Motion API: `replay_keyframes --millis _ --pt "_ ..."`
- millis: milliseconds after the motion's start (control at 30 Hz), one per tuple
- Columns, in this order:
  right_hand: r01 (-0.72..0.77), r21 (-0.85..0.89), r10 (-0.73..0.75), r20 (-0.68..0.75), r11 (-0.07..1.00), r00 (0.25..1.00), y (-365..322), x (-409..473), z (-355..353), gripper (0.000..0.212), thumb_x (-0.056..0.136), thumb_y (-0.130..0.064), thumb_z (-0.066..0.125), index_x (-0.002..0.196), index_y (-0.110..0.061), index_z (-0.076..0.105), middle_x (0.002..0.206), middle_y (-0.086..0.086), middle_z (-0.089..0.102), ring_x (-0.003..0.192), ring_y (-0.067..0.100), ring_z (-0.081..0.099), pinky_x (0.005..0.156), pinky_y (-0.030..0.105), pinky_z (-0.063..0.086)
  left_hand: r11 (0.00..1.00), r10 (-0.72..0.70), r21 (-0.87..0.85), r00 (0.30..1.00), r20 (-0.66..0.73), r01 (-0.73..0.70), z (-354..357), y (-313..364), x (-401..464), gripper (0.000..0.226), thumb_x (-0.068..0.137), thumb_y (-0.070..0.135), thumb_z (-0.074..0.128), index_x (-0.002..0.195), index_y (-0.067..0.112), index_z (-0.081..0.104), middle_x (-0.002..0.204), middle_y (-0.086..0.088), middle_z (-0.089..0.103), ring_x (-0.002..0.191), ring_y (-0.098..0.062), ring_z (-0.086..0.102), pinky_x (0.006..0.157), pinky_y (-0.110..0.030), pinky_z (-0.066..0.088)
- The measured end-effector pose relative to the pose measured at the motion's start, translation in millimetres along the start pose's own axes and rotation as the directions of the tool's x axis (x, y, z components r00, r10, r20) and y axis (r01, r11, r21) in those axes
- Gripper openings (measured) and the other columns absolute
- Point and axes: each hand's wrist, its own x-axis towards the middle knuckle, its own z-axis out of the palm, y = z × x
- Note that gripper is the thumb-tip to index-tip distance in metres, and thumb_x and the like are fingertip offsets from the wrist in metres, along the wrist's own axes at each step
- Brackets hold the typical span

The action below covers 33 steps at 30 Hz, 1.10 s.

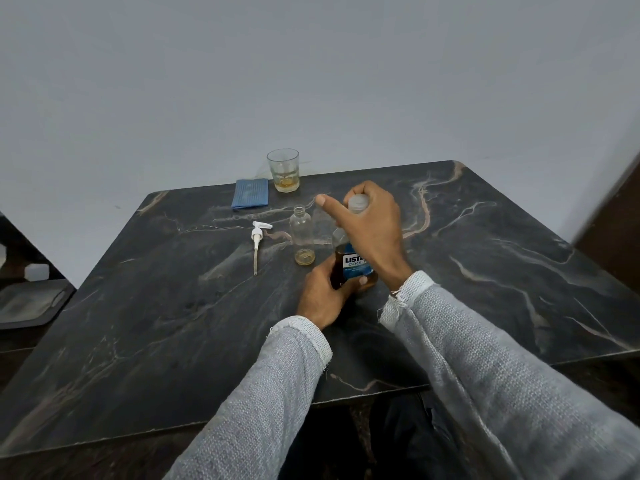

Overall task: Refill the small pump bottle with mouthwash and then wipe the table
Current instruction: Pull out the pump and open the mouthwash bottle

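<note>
Evidently uncapping: left hand is clamping the mouthwash bottle, right hand fingers are gripping its cap; pouring into the small pump bottle comes next.

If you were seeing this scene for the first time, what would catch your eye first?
Both hands meet at the mouthwash bottle mid-table: the left hand steadies its base while the right hand closes on the cap. Just left stands the small empty bottle, its pump lying beside it. At the far edge sit a blue cloth and a glass.
</note>
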Motion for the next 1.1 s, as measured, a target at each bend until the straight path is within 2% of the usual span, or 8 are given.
replay_keyframes --millis 100,233,400,633,767,900,1000,1100 --pt "-0.032 -0.036 0.032 -0.022 0.999 0.999 0 3 3 0.040 0.075 -0.059 0.072 0.080 -0.021 0.060 0.067 -0.005 0.069 0.062 0.008 0.069 0.062 0.039 0.060 0.999 -0.024 -0.039 1.000 0.012 0.024 3 -1 1 0.049 0.073 0.021 0.083 0.117 0.015 0.064 0.109 0.001 0.073 0.102 -0.012 0.068 0.097 -0.041 0.051" --pt "0.001 -0.017 -0.001 0.028 1.000 1.000 1 2 0 0.029 0.082 -0.051 0.070 0.080 -0.023 0.062 0.062 -0.010 0.070 0.061 0.001 0.068 0.065 0.032 0.059 0.997 -0.036 -0.061 0.999 0.023 0.038 4 0 5 0.034 0.076 0.016 0.080 0.105 0.026 0.065 0.103 0.006 0.074 0.097 -0.006 0.069 0.096 -0.036 0.052" --pt "0.048 0.080 -0.069 0.282 0.996 0.957 -2 12 -14 0.025 0.086 -0.037 0.071 0.082 -0.013 0.066 0.067 -0.002 0.073 0.065 0.009 0.070 0.066 0.023 0.056 0.988 -0.041 -0.142 0.995 0.089 0.053 3 5 7 0.033 0.081 0.004 0.073 0.104 0.025 0.064 0.104 0.006 0.073 0.100 -0.005 0.068 0.096 -0.025 0.051" --pt "-0.012 0.229 -0.132 0.602 0.973 0.787 -3 27 -35 0.017 0.088 -0.024 0.070 0.084 -0.010 0.063 0.078 0.007 0.074 0.083 0.026 0.072 0.077 0.029 0.058 0.998 0.009 -0.055 0.987 0.159 -0.001 -4 6 6 0.037 0.083 0.009 0.072 0.111 0.030 0.060 0.112 0.009 0.070 0.106 0.000 0.064 0.092 -0.014 0.046" --pt "0.079 0.074 -0.105 0.489 0.994 0.866 -1 25 -33 0.027 0.082 -0.037 0.074 0.089 -0.014 0.061 0.082 -0.006 0.068 0.072 0.000 0.064 0.062 0.015 0.049 0.999 0.007 -0.043 0.989 0.146 0.000 -3 3 6 0.038 0.082 0.011 0.074 0.108 0.034 0.059 0.107 0.016 0.070 0.104 0.003 0.064 0.092 -0.016 0.046" --pt "0.274 -0.295 -0.183 0.301 0.915 0.936 2 21 -42 0.046 0.075 -0.064 0.067 0.089 -0.022 0.054 0.084 -0.011 0.055 0.070 0.003 0.051 0.058 0.015 0.037 0.999 0.012 -0.037 0.990 0.141 -0.007 -1 0 6 0.040 0.081 0.014 0.075 0.117 0.025 0.060 0.116 0.007 0.070 0.110 -0.005 0.064 0.101 -0.029 0.046" --pt "0.377 -0.407 -0.235 0.358 0.832 0.904 -7 25 -48 0.045 0.077 -0.062 0.067 0.093 -0.022 0.055 0.081 -0.012 0.054 0.070 0.002 0.049 0.055 0.016 0.034 0.999 0.012 -0.054 0.990 0.141 -0.004 -2 2 6 0.044 0.081 0.013 0.075 0.121 0.018 0.059 0.117 0.003 0.070 0.111 -0.008 0.064 0.103 -0.033 0.046" --pt "0.409 -0.347 -0.208 0.490 0.844 0.846 -14 31 -57 0.037 0.084 -0.048 0.068 0.103 -0.017 0.062 0.094 -0.007 0.058 0.077 0.000 0.050 0.061 0.011 0.036 0.999 0.009 -0.054 0.990 0.144 -0.002 -2 3 6 0.041 0.081 0.012 0.075 0.117 0.024 0.059 0.116 0.005 0.070 0.109 -0.005 0.064 0.103 -0.031 0.046"
